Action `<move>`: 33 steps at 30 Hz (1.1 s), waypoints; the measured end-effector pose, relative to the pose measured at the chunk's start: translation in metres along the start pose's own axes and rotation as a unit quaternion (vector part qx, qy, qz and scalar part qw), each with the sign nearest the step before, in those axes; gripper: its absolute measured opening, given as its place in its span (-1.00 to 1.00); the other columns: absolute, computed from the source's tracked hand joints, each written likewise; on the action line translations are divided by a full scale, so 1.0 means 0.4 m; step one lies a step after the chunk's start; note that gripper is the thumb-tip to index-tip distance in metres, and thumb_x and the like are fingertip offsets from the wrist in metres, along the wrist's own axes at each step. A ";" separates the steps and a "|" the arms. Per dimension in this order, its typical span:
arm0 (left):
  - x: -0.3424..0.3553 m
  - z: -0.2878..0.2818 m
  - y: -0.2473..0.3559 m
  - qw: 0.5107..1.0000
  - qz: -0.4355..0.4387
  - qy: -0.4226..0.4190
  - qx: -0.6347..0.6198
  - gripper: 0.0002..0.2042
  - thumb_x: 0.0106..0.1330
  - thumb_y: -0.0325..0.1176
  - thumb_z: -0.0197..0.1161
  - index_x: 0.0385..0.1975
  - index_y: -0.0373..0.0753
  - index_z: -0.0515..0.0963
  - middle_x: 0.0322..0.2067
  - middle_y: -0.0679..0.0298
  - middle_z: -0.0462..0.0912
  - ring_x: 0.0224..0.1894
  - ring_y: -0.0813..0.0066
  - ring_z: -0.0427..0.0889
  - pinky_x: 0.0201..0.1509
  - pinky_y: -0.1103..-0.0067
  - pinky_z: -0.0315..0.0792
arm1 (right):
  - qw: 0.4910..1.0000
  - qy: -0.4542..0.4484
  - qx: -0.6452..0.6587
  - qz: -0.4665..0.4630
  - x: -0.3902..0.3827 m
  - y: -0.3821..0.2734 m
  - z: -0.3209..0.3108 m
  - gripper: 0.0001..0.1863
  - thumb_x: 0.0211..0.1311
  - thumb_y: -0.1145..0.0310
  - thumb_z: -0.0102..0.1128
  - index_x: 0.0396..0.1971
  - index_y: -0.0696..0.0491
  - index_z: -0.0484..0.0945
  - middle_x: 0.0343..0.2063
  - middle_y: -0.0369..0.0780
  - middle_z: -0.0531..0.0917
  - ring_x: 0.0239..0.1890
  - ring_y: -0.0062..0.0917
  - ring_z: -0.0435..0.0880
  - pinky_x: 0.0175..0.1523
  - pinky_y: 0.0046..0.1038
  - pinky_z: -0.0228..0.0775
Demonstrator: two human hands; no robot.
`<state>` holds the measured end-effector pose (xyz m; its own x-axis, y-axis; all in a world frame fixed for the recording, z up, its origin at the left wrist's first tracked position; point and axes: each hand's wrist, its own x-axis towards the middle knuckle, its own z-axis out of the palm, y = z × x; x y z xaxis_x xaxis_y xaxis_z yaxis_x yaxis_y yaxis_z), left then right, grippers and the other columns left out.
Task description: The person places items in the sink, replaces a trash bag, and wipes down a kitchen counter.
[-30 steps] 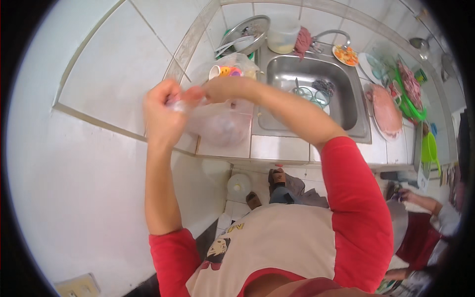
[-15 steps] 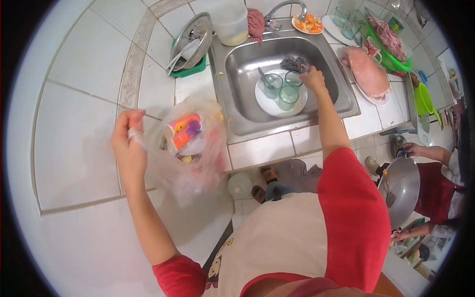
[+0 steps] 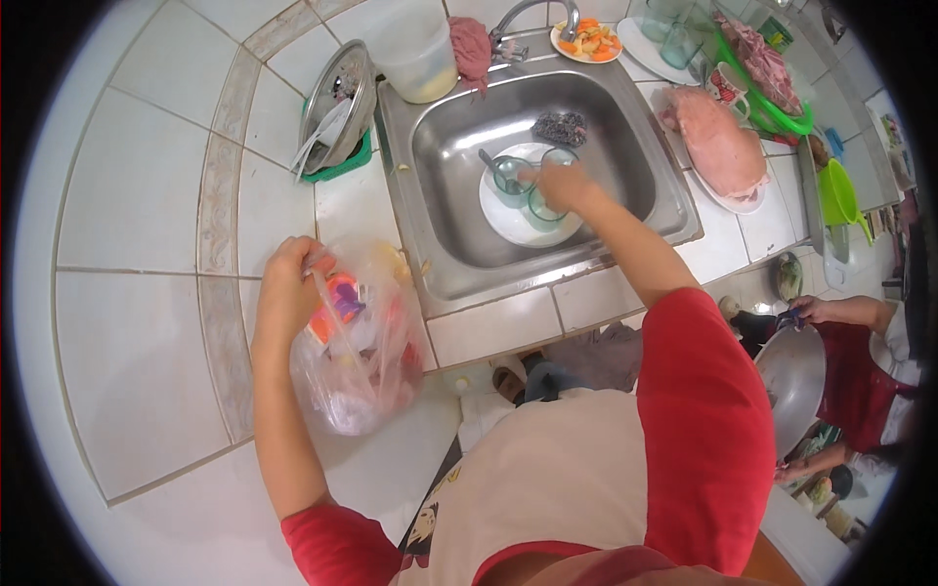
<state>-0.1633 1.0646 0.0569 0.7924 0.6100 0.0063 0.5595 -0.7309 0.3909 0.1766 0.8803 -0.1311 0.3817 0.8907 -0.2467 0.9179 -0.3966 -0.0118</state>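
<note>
My left hand (image 3: 288,278) grips the top of a translucent plastic bag (image 3: 366,371), which holds colourful wrappers and other refuse at the left counter edge. My right hand (image 3: 557,186) is down in the steel sink (image 3: 625,205), fingers curled among green-tinted glasses (image 3: 513,171) on a white plate (image 3: 503,225); what they hold is hidden. A metal utensil (image 3: 489,158) stands by the glasses, and a dark scrubber (image 3: 562,127) lies behind them.
Around the sink are a steel bowl (image 3: 322,107), plastic container (image 3: 410,54), pink cloth (image 3: 472,49), faucet (image 3: 518,15), carrot plate (image 3: 586,41) and raw meat (image 3: 723,146). At right, another person (image 3: 840,371) holds a large metal pan (image 3: 787,381).
The bag has come down from both hands to hang lower at the left in my left hand. My right hand left it, reached into the sink and moved leftward over the glasses.
</note>
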 end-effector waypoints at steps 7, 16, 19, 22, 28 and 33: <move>-0.007 0.014 0.001 0.996 0.024 0.058 -0.071 -0.87 0.11 -0.59 0.23 -0.41 -0.37 0.41 -0.46 0.12 0.42 -0.40 0.21 0.43 -0.30 0.50 0.34 | 0.987 0.058 0.122 -0.085 0.073 0.068 0.110 -0.72 0.03 0.39 0.20 -0.19 -0.10 0.61 -0.39 -0.08 0.66 -0.29 -0.19 0.67 -0.11 -0.20 0.47; -0.060 -0.002 -0.027 0.980 -0.056 0.105 -0.157 -0.91 0.20 -0.60 0.14 -0.39 -0.32 0.36 -0.43 0.30 0.37 -0.35 0.55 0.36 -0.22 0.66 0.32 | 0.969 0.162 0.185 0.021 0.016 0.187 -0.075 -0.71 -0.10 0.40 0.30 -0.27 -0.01 0.66 -0.42 -0.07 0.66 -0.28 -0.19 0.65 -0.12 -0.24 0.47; -0.071 -0.010 -0.019 0.976 -0.078 0.105 -0.175 -0.94 0.26 -0.56 0.11 -0.37 -0.30 0.37 -0.43 0.36 0.38 -0.34 0.61 0.35 -0.22 0.68 0.30 | 0.969 0.194 0.138 0.067 0.011 0.288 -0.237 -0.70 -0.16 0.42 0.34 -0.30 0.05 0.65 -0.39 -0.07 0.67 -0.27 -0.19 0.65 -0.13 -0.25 0.46; -0.081 -0.026 -0.015 0.975 -0.089 0.107 -0.174 -0.94 0.25 -0.57 0.11 -0.37 -0.32 0.37 -0.42 0.31 0.39 -0.36 0.57 0.38 -0.24 0.66 0.33 | 0.964 0.196 0.134 0.122 0.041 0.428 -0.351 -0.73 -0.15 0.42 0.34 -0.34 0.11 0.62 -0.40 -0.06 0.67 -0.30 -0.19 0.65 -0.16 -0.26 0.45; -0.059 -0.025 0.012 0.978 -0.103 0.101 -0.153 -0.95 0.27 -0.55 0.09 -0.37 -0.32 0.36 -0.43 0.32 0.40 -0.36 0.58 0.38 -0.26 0.65 0.35 | 0.947 0.259 0.052 0.184 0.169 0.679 -0.409 -0.76 -0.15 0.39 0.33 -0.41 0.14 0.62 -0.43 -0.09 0.68 -0.35 -0.26 0.68 -0.23 -0.29 0.52; -0.053 -0.016 0.027 0.965 -0.145 0.101 -0.196 -0.93 0.30 -0.49 0.09 -0.38 -0.29 0.34 -0.43 0.36 0.38 -0.36 0.59 0.33 -0.25 0.66 0.30 | 0.925 0.193 0.155 0.287 0.247 0.760 -0.397 -0.81 -0.11 0.41 0.28 -0.43 0.16 0.61 -0.44 -0.11 0.68 -0.48 -0.26 0.70 -0.57 -0.30 0.58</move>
<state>-0.1757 1.0457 0.0667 0.5300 0.8479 0.0084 0.5846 -0.3726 0.7207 0.5107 0.8829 -0.0050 0.8618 0.5030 0.0657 0.4998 -0.8198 -0.2793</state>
